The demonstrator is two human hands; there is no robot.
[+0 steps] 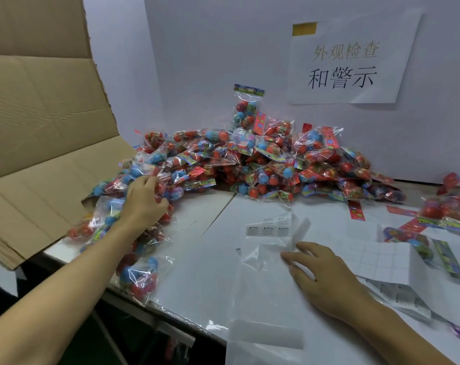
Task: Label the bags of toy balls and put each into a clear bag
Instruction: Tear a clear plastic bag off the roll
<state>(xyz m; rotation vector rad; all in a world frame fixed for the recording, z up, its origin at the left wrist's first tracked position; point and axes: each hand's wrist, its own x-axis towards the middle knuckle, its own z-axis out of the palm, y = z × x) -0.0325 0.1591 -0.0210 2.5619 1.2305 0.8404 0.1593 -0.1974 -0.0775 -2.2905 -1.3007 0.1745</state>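
Observation:
A big heap of bags of toy balls [250,164], red and blue balls in crinkly clear wrap, covers the back of the white table [197,272]. My left hand [142,201] reaches into the heap's left end, fingers curled round one bag of toy balls [144,175]. My right hand [318,275] lies flat with straight fingers on a stack of clear bags [263,285] at the table's front. A strip of white warning labels [268,227] lies just beyond its fingertips.
A large open cardboard box [39,127] stands at the left with its flap down. A white wall panel carries a paper sign [350,61]. More ball bags [447,214] and a sheet of label backing [381,256] lie at the right.

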